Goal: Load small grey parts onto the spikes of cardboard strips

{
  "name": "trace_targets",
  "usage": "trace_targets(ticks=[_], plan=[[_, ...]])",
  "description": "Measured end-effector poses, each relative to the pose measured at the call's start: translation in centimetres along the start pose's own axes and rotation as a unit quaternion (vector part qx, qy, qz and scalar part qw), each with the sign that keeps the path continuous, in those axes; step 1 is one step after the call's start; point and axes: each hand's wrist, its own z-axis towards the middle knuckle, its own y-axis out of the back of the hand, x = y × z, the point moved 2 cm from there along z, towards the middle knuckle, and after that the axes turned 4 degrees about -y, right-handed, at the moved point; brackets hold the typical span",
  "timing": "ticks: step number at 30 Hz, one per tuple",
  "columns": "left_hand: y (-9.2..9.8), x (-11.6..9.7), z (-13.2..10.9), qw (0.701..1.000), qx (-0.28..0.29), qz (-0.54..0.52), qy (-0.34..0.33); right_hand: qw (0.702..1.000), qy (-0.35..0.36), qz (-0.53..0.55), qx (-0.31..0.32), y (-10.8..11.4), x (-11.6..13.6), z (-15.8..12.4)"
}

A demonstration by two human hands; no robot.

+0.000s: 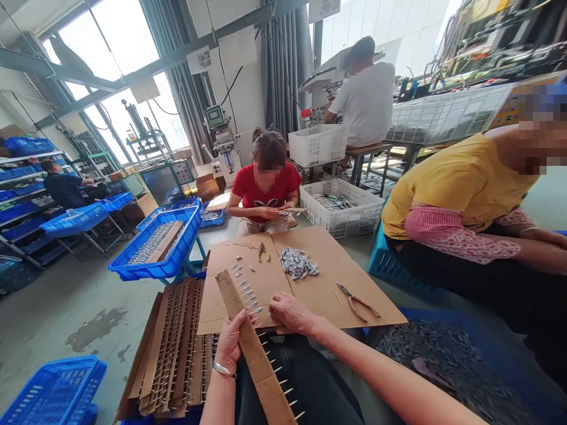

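My left hand (229,343) is closed around a long cardboard strip (259,373) that slants from the tabletop down over my lap. Thin pale sticks poke out along the strip's right edge, and several near its upper end carry small grey pieces (248,293). Just right of the strip, my right hand (290,313) has its fingers curled together low over the cardboard-covered table (328,242); what they pinch is hidden. A heap of small grey pieces (299,263) lies beyond that hand. Red-handled pliers (358,302) rest to the right, and yellow-handled pliers (263,252) farther back.
Stacked cardboard strips with sticks (172,348) stand left of my legs. Blue trays (155,268) flank the table's left side. A person in red (266,189) sits opposite, handling a card; one in yellow (443,183) sits right, beside a bin of dark pieces (447,360).
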Motion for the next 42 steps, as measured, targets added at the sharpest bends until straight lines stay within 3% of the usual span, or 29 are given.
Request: trace_targets(ticks=[3,8,13,17,20,24,29,31,35,39,42], plan=[[-0.3,0.0,-0.6,1.000,0.010,-0.015,-0.004,0.992,-0.059,0.100,-0.057,-0.1,-0.2,-0.5],[-1.2,0.0,-1.5,0.999,0.031,-0.035,0.001,0.918,-0.154,0.334,-0.149,1.2,-0.4,-0.4],[-2.2,-0.3,-2.3,0.998,0.067,0.008,-0.002,0.963,-0.189,0.127,-0.142,2.4,-1.7,0.6],[-2.7,-0.9,-2.6,0.994,0.107,0.035,-0.011,0.972,-0.191,0.078,-0.116,2.4,-2.6,0.8],[-3.1,-1.3,-2.8,0.993,0.112,0.030,-0.006,0.963,-0.190,0.112,-0.152,3.3,-1.2,0.9],[-4.1,-1.9,-2.8,0.993,0.117,0.019,-0.004,0.917,-0.166,0.288,-0.219,5.9,2.9,1.3],[-5.7,-2.6,-3.3,0.991,0.128,0.035,-0.023,0.911,-0.129,0.317,-0.233,8.4,6.5,2.1],[-6.1,-2.9,-3.8,0.991,0.126,0.038,-0.025,0.889,-0.154,0.389,-0.188,8.6,6.7,2.4],[-6.8,-3.3,-4.7,0.990,0.132,0.046,-0.023,0.806,-0.187,0.555,-0.088,8.7,7.0,2.9],[-7.3,-3.8,-5.0,0.989,0.132,0.055,-0.022,0.755,-0.231,0.607,-0.089,9.3,7.3,3.1],[-7.9,-5.3,-4.6,0.992,0.115,0.041,-0.037,0.745,-0.232,0.617,-0.102,9.7,7.7,2.9]])
